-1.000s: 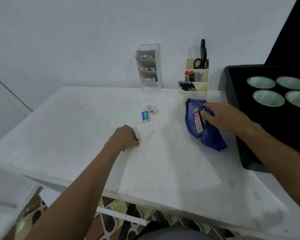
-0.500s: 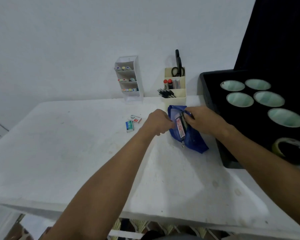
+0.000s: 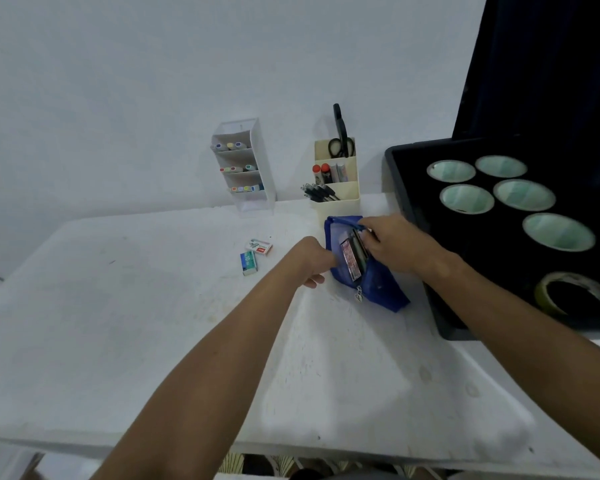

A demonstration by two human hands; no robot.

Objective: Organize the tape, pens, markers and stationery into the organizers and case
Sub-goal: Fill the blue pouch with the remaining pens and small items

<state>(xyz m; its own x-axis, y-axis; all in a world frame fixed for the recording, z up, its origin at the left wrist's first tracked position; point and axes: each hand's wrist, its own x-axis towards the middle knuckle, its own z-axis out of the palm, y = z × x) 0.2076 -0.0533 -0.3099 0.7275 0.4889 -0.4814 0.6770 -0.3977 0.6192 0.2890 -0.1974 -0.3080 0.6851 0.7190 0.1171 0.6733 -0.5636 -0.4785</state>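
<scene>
On a white table [image 3: 118, 323] against a bare wall, the blue pouch [image 3: 378, 289] lies between the hands, its mouth spread. The left hand [image 3: 314, 259] grips its near edge to steady it, likely so the right hand [image 3: 392, 242], fingers curled at the opening, can seat the packs inside. Two small boxes [image 3: 253, 254] wait just left, loose.

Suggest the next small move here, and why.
Probably the left hand should let go of the pouch and fetch the two small boxes lying loose on the table: the right hand already holds the pouch mouth open, with items inside.
</scene>
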